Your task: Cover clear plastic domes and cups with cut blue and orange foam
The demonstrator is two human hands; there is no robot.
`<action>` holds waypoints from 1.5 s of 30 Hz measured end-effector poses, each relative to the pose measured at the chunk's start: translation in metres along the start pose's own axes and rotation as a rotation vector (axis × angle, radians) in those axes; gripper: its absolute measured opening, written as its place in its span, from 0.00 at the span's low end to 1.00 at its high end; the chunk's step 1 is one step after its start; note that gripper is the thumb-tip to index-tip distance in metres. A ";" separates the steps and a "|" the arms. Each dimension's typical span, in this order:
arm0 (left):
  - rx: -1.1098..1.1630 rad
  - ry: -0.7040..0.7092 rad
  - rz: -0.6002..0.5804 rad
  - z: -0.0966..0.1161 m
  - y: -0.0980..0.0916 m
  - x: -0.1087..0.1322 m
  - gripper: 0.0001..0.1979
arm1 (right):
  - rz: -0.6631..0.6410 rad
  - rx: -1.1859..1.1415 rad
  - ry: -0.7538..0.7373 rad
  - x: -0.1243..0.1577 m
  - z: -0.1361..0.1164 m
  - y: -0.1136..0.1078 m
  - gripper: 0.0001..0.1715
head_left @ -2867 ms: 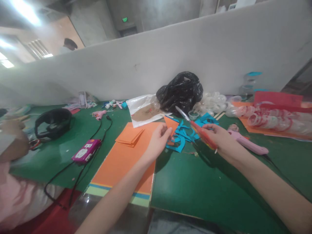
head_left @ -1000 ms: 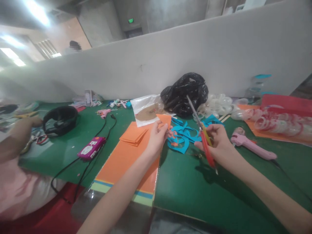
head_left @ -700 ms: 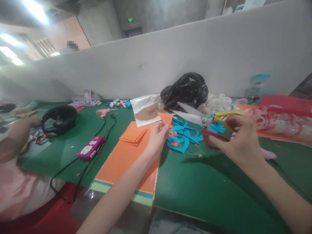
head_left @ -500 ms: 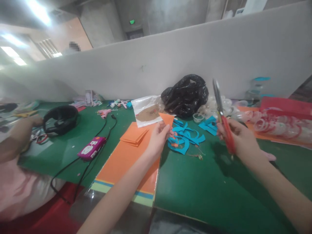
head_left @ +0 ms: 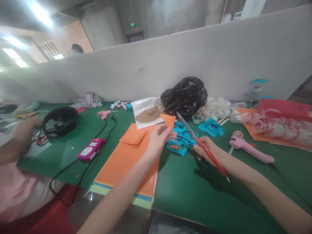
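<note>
Grey partition wall, green work mat: red-handled scissors angled right at the orange paper triangle

Wide view first, and that wall fills the whole back of the shot, with a black plastic bag slumped against it, our landmark for today. Left of the bag, a broad stack of orange card runs toward the near edge of the mat. Far left of the bag, a co-worker's hand sits blurred at the mat's edge. Right of the bag, clear plastic rings crowd an orange sheet, and a pink hot glue gun lies nearer in. Straight below the bag, teal paper scraps sprawl in a loose pile. And just above those scraps, here's the action! The left hand pinches the triangle between thumb and fingers, holding it up off the stack. The right hand curls closed around the scissors, blades apparently shut, their long axis slanting from lower right to upper left, the tip just beside the triangle's right corner.
</note>
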State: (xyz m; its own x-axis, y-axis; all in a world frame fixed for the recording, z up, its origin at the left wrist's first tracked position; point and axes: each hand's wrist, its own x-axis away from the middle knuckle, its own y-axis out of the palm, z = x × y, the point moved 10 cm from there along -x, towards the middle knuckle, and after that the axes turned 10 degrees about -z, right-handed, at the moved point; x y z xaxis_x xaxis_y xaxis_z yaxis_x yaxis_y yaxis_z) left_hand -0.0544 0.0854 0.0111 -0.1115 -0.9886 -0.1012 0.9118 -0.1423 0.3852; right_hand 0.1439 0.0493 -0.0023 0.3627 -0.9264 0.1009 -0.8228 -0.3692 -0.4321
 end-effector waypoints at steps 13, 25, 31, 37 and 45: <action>-0.052 -0.008 -0.022 0.005 0.007 0.007 0.22 | -0.131 0.053 0.051 0.003 0.005 0.014 0.37; -0.160 -0.002 -0.072 0.005 0.013 0.007 0.19 | -0.160 0.017 0.060 0.004 0.000 0.021 0.38; -0.176 -0.015 -0.067 0.006 0.013 0.008 0.18 | -0.145 0.004 0.087 0.003 -0.001 0.019 0.37; -0.193 -0.018 -0.058 0.006 0.010 0.007 0.18 | -0.110 0.020 0.063 -0.001 -0.001 0.018 0.33; -0.175 -0.030 -0.063 0.004 0.008 0.006 0.16 | -0.142 -0.044 0.061 -0.002 -0.006 0.022 0.33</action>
State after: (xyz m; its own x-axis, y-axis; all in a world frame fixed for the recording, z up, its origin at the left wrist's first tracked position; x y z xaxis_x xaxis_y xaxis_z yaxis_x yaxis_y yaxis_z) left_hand -0.0497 0.0786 0.0174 -0.1796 -0.9795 -0.0916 0.9573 -0.1954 0.2129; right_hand 0.1229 0.0424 -0.0069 0.4504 -0.8672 0.2125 -0.7843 -0.4980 -0.3699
